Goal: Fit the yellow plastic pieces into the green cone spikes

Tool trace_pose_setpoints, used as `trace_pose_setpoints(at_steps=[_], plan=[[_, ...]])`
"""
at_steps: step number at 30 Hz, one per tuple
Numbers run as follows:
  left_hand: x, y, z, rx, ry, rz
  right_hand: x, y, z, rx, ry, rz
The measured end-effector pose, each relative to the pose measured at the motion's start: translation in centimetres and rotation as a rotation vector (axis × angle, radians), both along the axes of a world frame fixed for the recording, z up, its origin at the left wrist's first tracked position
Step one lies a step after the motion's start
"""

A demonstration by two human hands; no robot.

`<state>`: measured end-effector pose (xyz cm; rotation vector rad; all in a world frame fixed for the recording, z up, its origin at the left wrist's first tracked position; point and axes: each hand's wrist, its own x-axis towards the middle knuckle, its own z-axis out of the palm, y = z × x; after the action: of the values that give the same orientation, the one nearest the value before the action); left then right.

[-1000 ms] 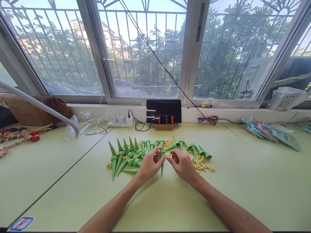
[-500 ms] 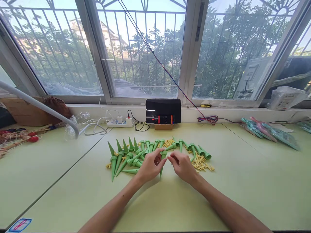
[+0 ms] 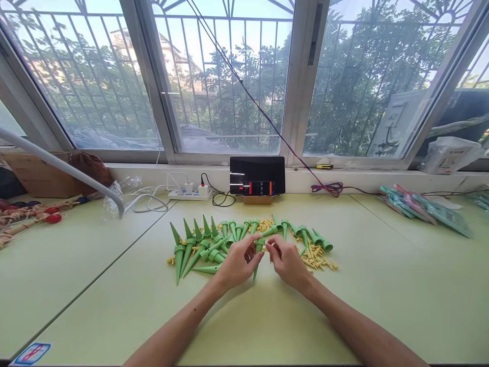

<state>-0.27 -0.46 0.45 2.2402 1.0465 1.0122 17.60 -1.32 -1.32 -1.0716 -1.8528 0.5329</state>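
In my left hand is a green plastic watering spike, gripped near its capped top between thumb and fingers, with the tip pointing down. My right hand is closed in a pinch just right of the cap. A small yellow valve piece shows at its fingertips, partly hidden, against the side of the spike. Several more green spikes lie and stand to the left, and others lie behind and to the right. Loose yellow valve pieces are heaped beside my right hand.
A phone with a lit timer leans on a small box before a black tablet. Farther left are a power strip and a grey curved tube. Plastic-wrapped packets lie at the right.
The spike in my left hand has shifted very slightly right. My right fingertips have drawn a little away from my left thumb, with the yellow piece now showing between them.
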Motion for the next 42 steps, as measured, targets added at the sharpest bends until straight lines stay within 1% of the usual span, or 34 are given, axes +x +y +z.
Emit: trace_pose_setpoints(at_steps=[10,17,32,36,42], plan=[[-0.03,-0.03,-0.22,0.031,0.033,-0.002,-0.09,-0.07,0.04,-0.099,0.069,0.012],[0.02,-0.06,-0.16,0.027,0.032,-0.017,-0.12,-0.05,0.15,-0.132,0.075,0.0],[0.02,-0.17,-0.21,0.028,0.031,-0.037,-0.06,0.28,-0.27,-0.132,0.051,-0.055],[0.17,-0.17,-0.04,0.023,0.028,-0.008,-0.13,0.17,-0.16,-0.11,0.044,-0.053],[0.26,-0.04,0.18,-0.05,-0.034,0.061,-0.2,-0.18,0.37,-0.062,-0.007,-0.027]])
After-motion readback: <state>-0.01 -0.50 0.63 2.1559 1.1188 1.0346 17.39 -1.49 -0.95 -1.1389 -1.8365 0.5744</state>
